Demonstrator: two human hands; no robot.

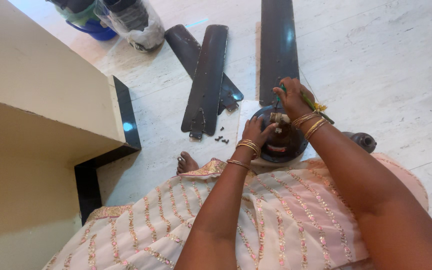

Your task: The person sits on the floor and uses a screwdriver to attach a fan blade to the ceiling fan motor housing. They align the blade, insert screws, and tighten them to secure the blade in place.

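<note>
Pale marble floor all round, broad and flat enough for long parts laid out whole. At left a cream step with a black edge, cut off by the frame. Below, a lap in pink patterned cloth, drawn close to the work and hiding the near floor; one bare foot peeking out beside it. Up the middle a dark fan blade, apparently joined to the motor hub, far end out of view. Left of it two loose blades, crossed one over the other, well apart from the hub and likely kept out of the way. Hub flat on the floor just in front of the lap, near edge hidden by cloth and wrists. Top left, a clear bag and a blue bucket, contents hard to make out. Right of the hub, a small dark cup, half hidden behind the right forearm. Right hand over the hub's far rim, grip clamped on a thin green-handled tool, tip hidden below the fingers. Left hand resting on the hub's near side, seemingly steadying it; grip there impossible to tell, fingertips masked by the hub's middle. Between loose blades and hub, a few dark screws, gathered near, too small to count.
</note>
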